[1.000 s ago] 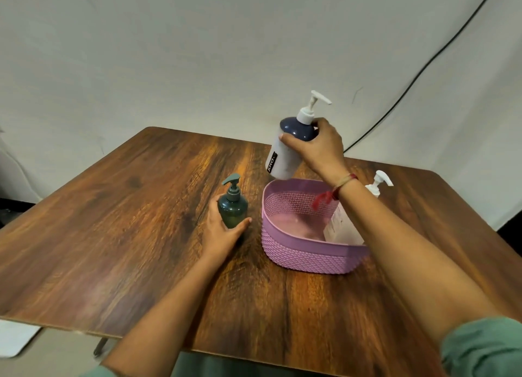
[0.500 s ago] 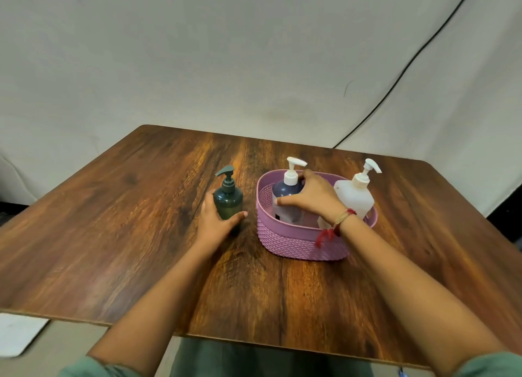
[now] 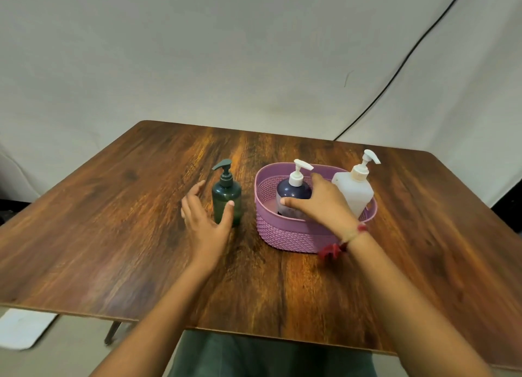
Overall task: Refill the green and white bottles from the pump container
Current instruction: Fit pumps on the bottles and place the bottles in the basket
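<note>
Head | basket (image 3: 285, 232): pump container (image 3: 292, 192), white bottle (image 3: 354, 191) | left hand (image 3: 204, 224) released | right hand (image 3: 322, 205) grasps container

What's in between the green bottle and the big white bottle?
The dark pump bottle, standing in the purple basket, with the right hand on it. The head view shows it.

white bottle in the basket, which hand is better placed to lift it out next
Right. The right hand holds the dark bottle beside the white bottle in the basket; the left hand is at the green bottle outside it.
</note>
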